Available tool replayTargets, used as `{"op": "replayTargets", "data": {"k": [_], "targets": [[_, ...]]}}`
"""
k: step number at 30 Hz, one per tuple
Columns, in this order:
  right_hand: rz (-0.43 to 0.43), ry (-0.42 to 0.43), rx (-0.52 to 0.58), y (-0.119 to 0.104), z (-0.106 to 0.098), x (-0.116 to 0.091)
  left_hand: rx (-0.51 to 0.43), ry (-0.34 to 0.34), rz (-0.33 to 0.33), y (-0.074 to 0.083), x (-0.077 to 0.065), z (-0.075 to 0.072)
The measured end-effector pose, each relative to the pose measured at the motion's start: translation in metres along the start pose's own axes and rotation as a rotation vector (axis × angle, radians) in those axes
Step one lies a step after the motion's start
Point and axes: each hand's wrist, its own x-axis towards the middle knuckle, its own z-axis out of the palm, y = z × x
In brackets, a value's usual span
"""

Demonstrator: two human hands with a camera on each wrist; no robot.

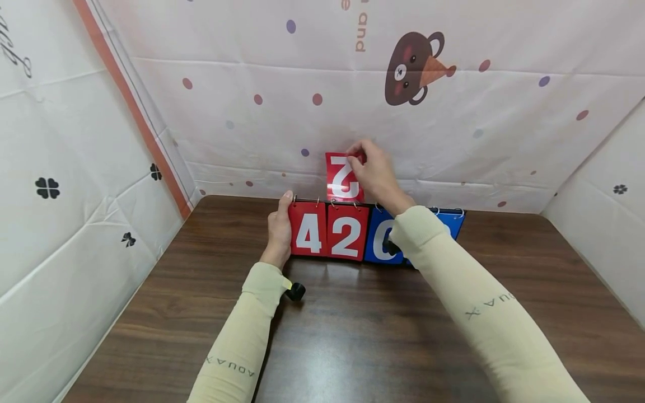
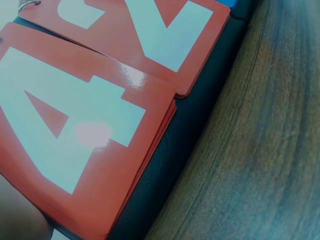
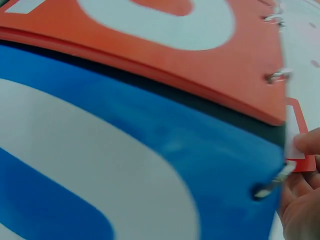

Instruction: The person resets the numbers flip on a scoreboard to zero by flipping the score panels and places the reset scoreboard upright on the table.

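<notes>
A flip scoreboard with a black backing [image 2: 197, 145] leans on the table, its number cards hung on metal rings. My left hand [image 1: 279, 229] holds its left end, the thumb up at the top corner. The leftmost red card [image 1: 297, 240] reads 4, and the red card beside it [image 1: 347, 249] reads 2. Above the top edge, my right hand [image 1: 375, 170] pinches a raised red card [image 1: 332, 173] by its upper right corner; its white digit looks upside down. A blue card [image 1: 372, 246] reads 0. My right forearm hides most of the other blue card [image 1: 456, 221].
The dark wooden table [image 1: 322, 347] extends toward me. Behind the scoreboard hangs a pale printed cloth [image 1: 227, 151] with dots and a bear, close to the raised card. Another cloth wall [image 1: 80, 235] borders the left side. A black wrist camera [image 1: 295, 291] sits at my left cuff.
</notes>
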Motion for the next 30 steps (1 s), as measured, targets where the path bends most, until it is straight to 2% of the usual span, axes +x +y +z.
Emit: {"op": "replayTargets", "data": {"k": [8, 22, 30], "targets": [[-0.081, 0.085, -0.009, -0.015, -0.021, -0.006, -0.002, -0.013, 0.001, 0.000, 0.000, 0.000], [-0.178, 0.141, -0.007, -0.039, -0.040, -0.020, -0.006, 0.004, -0.003, 0.000, -0.001, 0.000], [-0.241, 0.118, -0.006, -0.056, -0.050, -0.037, -0.023, 0.011, 0.005, 0.001, -0.001, 0.000]]}}
